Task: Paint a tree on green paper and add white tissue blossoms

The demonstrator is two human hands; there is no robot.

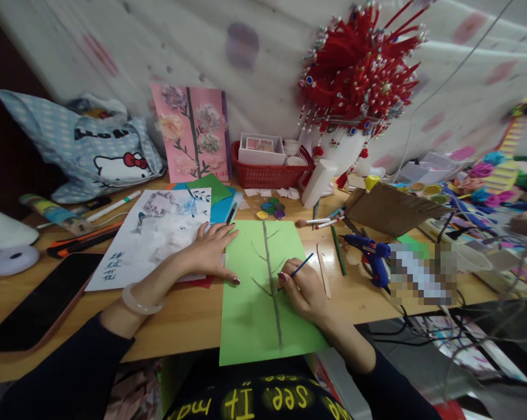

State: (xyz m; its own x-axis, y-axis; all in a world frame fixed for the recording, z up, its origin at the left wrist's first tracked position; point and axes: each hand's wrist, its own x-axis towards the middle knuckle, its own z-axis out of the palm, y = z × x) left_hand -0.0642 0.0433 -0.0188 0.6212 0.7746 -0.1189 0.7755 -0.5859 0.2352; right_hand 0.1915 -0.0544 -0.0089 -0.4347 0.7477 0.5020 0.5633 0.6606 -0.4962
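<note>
A blue brush point(302, 264) is clamped by the fingers of the right hand point(307, 294), the one nearer the dark stem point(267, 251), and slanted down-left toward it on green paper point(245, 332), whose left edge is overlapped by the left hand point(204, 255), fingers apart.

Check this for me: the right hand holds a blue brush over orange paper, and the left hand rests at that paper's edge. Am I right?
Almost! The paper is light green, not orange, as the head view shows. The right hand does hold a blue brush over it, and the left hand rests at its edge.
</note>
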